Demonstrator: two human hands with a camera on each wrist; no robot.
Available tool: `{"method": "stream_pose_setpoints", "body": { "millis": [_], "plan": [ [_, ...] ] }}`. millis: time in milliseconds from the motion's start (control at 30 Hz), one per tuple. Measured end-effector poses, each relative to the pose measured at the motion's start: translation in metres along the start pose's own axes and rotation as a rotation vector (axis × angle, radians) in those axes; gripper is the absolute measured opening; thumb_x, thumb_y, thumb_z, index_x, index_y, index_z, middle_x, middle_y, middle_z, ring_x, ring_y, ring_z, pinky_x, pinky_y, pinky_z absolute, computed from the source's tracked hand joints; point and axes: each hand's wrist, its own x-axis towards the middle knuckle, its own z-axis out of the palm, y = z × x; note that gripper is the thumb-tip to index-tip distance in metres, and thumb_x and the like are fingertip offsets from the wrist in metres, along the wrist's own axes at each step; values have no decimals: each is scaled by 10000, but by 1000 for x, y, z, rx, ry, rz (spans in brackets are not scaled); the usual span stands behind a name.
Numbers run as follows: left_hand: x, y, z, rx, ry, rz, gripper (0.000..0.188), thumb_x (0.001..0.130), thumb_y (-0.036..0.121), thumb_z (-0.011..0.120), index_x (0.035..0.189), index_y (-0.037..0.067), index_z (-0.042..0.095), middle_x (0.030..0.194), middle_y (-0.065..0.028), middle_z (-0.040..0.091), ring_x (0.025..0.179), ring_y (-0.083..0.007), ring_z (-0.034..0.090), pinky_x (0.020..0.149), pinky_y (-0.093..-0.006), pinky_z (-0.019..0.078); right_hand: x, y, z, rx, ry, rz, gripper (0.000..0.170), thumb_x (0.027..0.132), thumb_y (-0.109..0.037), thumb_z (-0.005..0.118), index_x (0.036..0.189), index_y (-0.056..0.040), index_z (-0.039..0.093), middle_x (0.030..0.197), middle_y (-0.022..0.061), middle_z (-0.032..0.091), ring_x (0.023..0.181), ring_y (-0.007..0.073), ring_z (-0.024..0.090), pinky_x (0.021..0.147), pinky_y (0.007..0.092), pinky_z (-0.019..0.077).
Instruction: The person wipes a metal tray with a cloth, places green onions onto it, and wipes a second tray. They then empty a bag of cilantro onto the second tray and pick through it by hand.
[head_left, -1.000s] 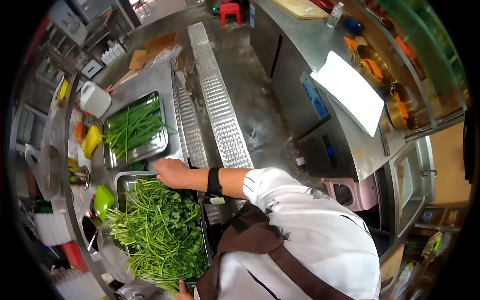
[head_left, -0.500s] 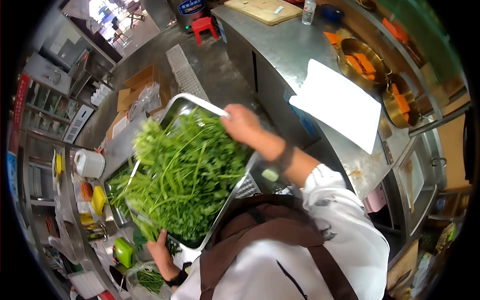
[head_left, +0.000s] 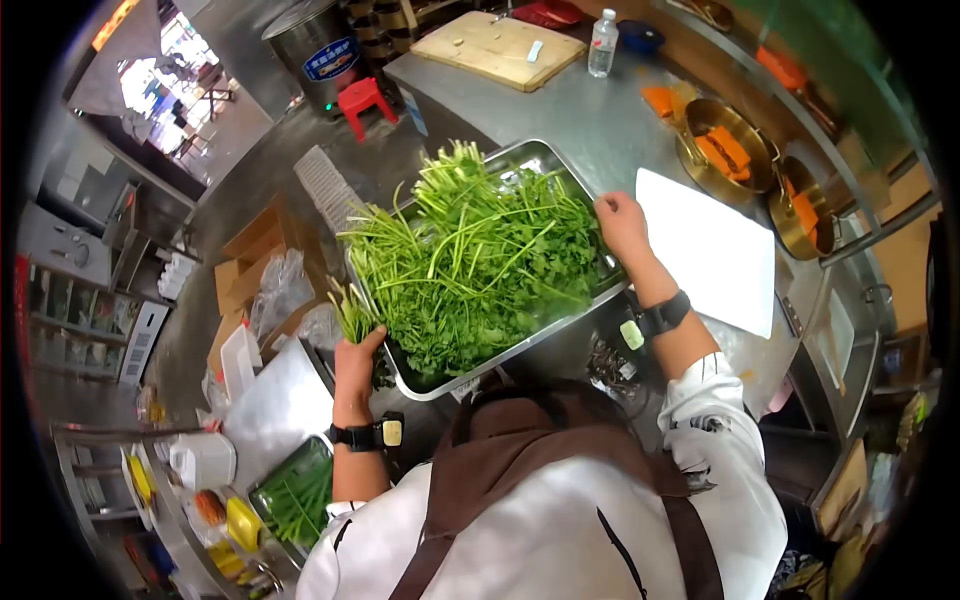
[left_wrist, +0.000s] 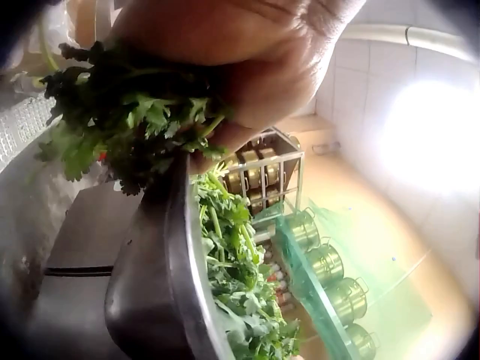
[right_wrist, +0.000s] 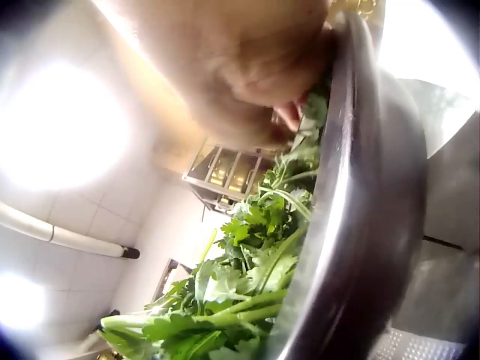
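Observation:
A metal tray [head_left: 560, 158] heaped with leafy celery [head_left: 490, 270] is held in front of the person's body, level with the worktop beside it. My left hand [head_left: 356, 368] grips the tray's left rim, its thumb over the edge. A small bunch of celery [left_wrist: 135, 112] is caught in that hand, outside the tray wall. At the opposite end, my right hand [head_left: 624, 228] holds the right rim, fingers curled over it against the leaves. In the right wrist view the tray wall [right_wrist: 375, 195] hides part of those fingers.
A white board [head_left: 710, 250] lies on the steel worktop [head_left: 480, 95] to the right, near brass pots [head_left: 720, 140] with orange pieces. Farther back are a wooden cutting board [head_left: 495, 50] and a water bottle [head_left: 602, 45]. A tray of long green stalks [head_left: 300, 495] sits lower left.
The celery tray has been lifted off the left-hand counter and carried right, toward the worktop with the white board. Both hands are now on its rim; the body has turned right.

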Motion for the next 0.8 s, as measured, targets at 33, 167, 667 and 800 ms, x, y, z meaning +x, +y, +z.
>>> {"method": "stream_pose_setpoints", "body": {
  "millis": [33, 167, 667, 800],
  "plan": [
    [19, 9, 3, 10, -39, 43, 260, 784, 116, 658, 991, -38, 627, 873, -42, 636, 749, -125, 564, 680, -265, 438, 5, 1, 5, -13, 48, 23, 267, 802, -288, 564, 895, -52, 651, 846, 165, 655, 807, 327, 625, 732, 378, 483],
    [97, 40, 29, 91, -166, 158, 272, 790, 118, 656, 1006, -44, 624, 901, -46, 643, 783, -131, 573, 713, -282, 450, 34, 15, 18, 9, 177, 104, 283, 805, -289, 572, 914, -40, 653, 836, 169, 655, 805, 326, 628, 729, 372, 484],
    [294, 142, 207, 273, -368, 129, 242, 804, 122, 659, 972, -52, 636, 871, -42, 645, 717, -119, 584, 648, -263, 450, 181, 96, 21, 85, 513, 253, 288, 800, -246, 578, 966, -22, 650, 851, 138, 668, 803, 246, 639, 746, 318, 481],
    [329, 141, 235, 260, -397, 122, 244, 799, 139, 670, 947, -52, 642, 831, -44, 648, 675, -115, 579, 609, -266, 447, 192, 101, 23, 76, 518, 354, 298, 807, -245, 575, 998, -26, 640, 870, 130, 671, 808, 232, 639, 747, 311, 480]
  ]
}}
